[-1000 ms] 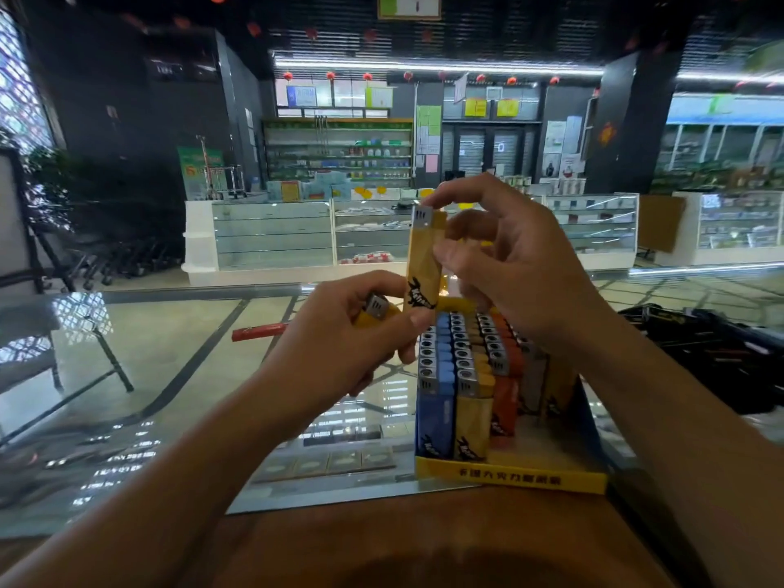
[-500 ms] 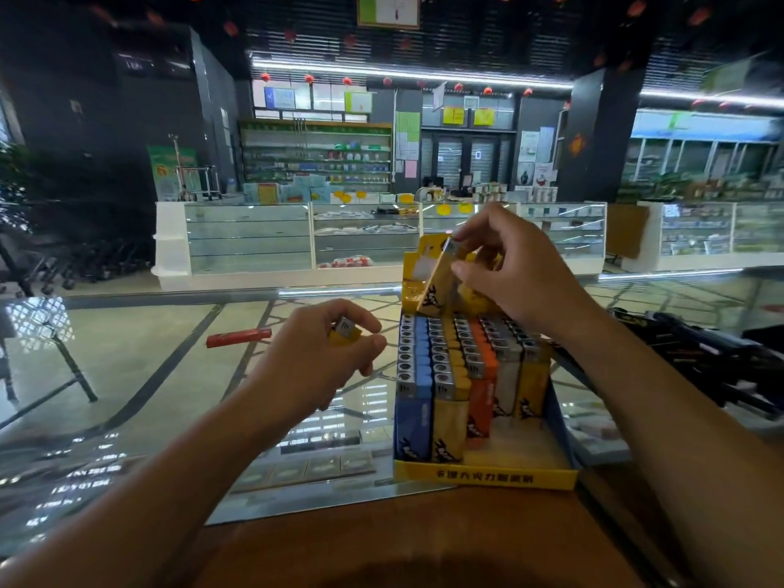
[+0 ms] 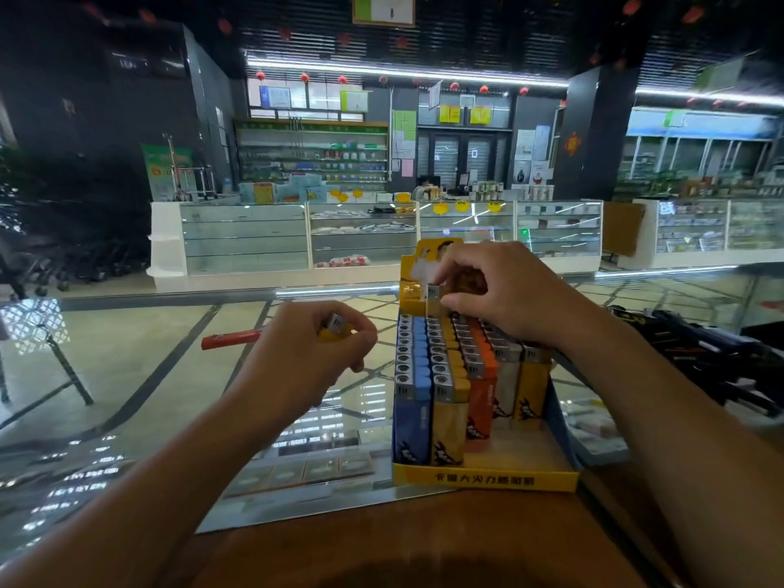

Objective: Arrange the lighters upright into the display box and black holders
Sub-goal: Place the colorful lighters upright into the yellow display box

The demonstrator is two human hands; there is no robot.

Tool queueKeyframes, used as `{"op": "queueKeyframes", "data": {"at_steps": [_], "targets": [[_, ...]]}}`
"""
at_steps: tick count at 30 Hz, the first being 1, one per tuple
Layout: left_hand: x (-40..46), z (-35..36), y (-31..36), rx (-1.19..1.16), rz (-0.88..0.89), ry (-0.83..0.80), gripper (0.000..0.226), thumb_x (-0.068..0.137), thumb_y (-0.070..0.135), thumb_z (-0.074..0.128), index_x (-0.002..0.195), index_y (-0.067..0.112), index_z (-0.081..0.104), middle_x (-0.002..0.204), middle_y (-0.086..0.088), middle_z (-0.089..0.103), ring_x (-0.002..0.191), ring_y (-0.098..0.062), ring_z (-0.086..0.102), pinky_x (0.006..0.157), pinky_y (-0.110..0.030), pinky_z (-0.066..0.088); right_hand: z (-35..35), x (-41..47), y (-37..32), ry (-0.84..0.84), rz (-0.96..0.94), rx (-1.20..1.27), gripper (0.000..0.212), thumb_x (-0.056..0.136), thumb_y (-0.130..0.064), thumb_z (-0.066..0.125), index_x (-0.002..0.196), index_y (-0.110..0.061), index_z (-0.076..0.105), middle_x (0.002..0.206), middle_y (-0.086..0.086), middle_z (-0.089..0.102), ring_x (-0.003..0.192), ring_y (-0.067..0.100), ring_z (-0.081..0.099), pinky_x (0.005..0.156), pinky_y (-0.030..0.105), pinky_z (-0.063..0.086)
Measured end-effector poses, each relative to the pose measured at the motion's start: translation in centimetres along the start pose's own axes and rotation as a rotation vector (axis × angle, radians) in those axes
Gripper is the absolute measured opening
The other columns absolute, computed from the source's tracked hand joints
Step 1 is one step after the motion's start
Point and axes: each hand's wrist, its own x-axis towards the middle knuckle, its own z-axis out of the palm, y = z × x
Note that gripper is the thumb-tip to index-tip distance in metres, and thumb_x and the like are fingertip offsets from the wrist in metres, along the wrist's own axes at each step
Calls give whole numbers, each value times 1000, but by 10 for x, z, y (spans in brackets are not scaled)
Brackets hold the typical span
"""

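While gripping lighters, both hands (image 3: 505, 294) at display box (image 3: 483, 477).

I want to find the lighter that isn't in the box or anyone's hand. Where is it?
Look at the glass counter, left of the yellow cardboard display box. Just beyond the left hand lies a slim red lighter. It alone lies flat on the glass, while the others stand upright.

I see a dim shop, lit mostly by long ceiling light strips (image 3: 407, 72) at the back. They give strong white glare on the glass counter (image 3: 127, 375), with many small reflections. The wide lens bends straight lines near the edges, and the right corner is smeared. Far shelves look soft.
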Motion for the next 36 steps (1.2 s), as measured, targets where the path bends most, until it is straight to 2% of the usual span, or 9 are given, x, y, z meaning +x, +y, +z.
{"op": "queueKeyframes", "data": {"at_steps": [4, 8, 11, 16, 21, 25, 28, 30, 36], "targets": [[0, 0, 0, 42, 13, -9, 11, 89, 23, 68, 80, 28, 71, 64, 8, 69, 46, 1, 55, 44, -11, 39, -2, -1, -4, -88, -27, -12, 12, 88, -24, 73, 98, -29, 70, 86, -24, 57, 83, -20, 51, 68, 0, 35], [0, 0, 3, 89, 38, -13, 12, 90, 22, 67, 80, 27, 71, 63, 10, 69, 46, 3, 56, 45, -9, 37, -2, -1, -4, -169, -28, -116, 16, 94, -29, 64, 90, -44, 66, 102, -8, 57, 99, 8, 42, 78, 27, 29], [0, 1, 3, 97, 20, -23, 13, 92, 21, 64, 83, 27, 71, 61, 10, 68, 46, 3, 55, 50, -16, 37, -3, -3, -5, -162, -1, -68, 25, 94, -21, 61, 90, -45, 67, 105, -4, 58, 103, 14, 45, 84, 32, 32], [0, -4, 8, -367, -193, -120, 17, 99, 8, 40, 106, 11, 55, 66, -6, 61, 54, -16, 46, 45, -26, 35, -13, -5, -17, 101, 42, 283, 9, 92, -12, 53, 96, -20, 56, 84, 5, 58, 66, 6, 52, 63, 25, 43], [-2, -16, 20, -678, -129, -138, 19, 98, 3, 36, 107, 5, 52, 84, -15, 66, 59, -17, 55, 47, -25, 45, -13, -5, -40, 234, 11, 554, 19, 96, -7, 50, 103, -24, 46, 93, 2, 61, 59, 9, 51, 55, 29, 44], [-2, -16, 26, -587, 9, -118, 23, 95, 22, 53, 112, 20, 68, 99, -7, 72, 80, -21, 68, 66, -29, 56, -4, -8, -56, 177, -87, 460, 27, 95, -29, 64, 119, -39, 59, 99, -14, 64, 64, 17, 66, 61, 34, 57], [-2, -10, 28, -531, 54, -123, 24, 88, 31, 59, 108, 30, 71, 92, -11, 72, 73, -26, 63, 64, -37, 49, 1, -10, -64, 147, -92, 503, 32, 90, -29, 70, 120, -39, 62, 93, -11, 66, 61, 14, 66, 68, 40, 60], [-1, -9, 26, -535, 51, -97, 23, 85, 33, 63, 107, 31, 70, 90, -17, 72, 71, -29, 58, 63, -39, 44, 0, -11, -68, 158, -70, 604, 39, 87, -24, 74, 122, -32, 58, 89, -6, 68, 55, 6, 63, 60, 27, 55], [-1, -7, 27, -477, 54, -92, 19, 96, 23, 55, 108, 11, 63, 90, -13, 75, 75, -24, 68, 66, -35, 50, 2, -15, -73, 169, -77, 631, 17, 88, -21, 71, 102, -25, 62, 94, -5, 68, 64, 21, 70, 56, 33, 58]]}}
